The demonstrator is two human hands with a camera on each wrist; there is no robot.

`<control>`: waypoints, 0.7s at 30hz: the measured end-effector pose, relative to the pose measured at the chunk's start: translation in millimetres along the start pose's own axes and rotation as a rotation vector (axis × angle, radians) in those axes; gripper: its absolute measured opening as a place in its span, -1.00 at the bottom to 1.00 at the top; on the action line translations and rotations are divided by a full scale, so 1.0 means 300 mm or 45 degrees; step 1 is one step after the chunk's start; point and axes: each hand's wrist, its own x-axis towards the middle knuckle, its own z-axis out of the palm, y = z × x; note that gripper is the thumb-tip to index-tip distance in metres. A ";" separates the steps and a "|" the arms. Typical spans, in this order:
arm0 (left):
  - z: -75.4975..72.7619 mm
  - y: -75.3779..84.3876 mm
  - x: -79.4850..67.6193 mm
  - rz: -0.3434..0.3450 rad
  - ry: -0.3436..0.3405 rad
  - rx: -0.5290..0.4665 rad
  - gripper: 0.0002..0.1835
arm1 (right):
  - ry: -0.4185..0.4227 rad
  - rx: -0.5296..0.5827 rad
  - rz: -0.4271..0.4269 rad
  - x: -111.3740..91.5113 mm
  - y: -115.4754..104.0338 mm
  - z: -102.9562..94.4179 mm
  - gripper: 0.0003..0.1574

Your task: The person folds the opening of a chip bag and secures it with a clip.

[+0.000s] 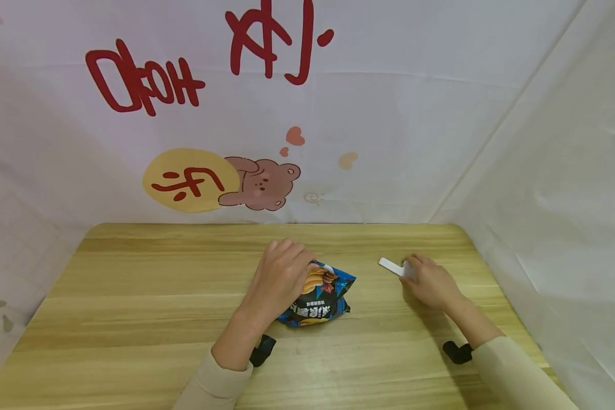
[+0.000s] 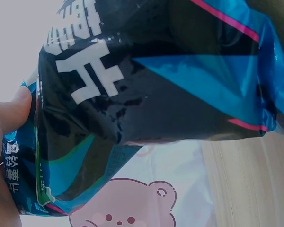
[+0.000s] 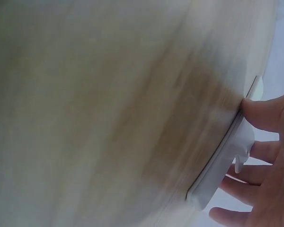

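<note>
My left hand (image 1: 283,277) grips a blue and black bag of potato chips (image 1: 318,304) by its top edge. In the left wrist view the crinkled chip bag (image 2: 180,94) fills most of the picture, with the thumb (image 2: 20,109) pressed against its folded edge. To the right, my right hand (image 1: 431,282) holds a long white plastic sealing clip (image 1: 391,266) just over the table. Seen from the right wrist, the thumb lies on one side of the clip (image 3: 217,165) and the fingers on the other; a thin dark slit runs along its length.
The wood-grain table (image 1: 148,296) spreads under both hands. A white cloth (image 1: 405,142) with red lettering and a cartoon bear (image 1: 266,185) stands behind it, and white sheeting (image 1: 558,188) closes the right side. Black camera mounts (image 1: 458,352) sit at the wrists.
</note>
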 end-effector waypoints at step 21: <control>0.001 0.002 -0.003 -0.017 -0.033 -0.006 -0.95 | 0.081 0.007 0.039 -0.018 -0.055 -0.055 -0.51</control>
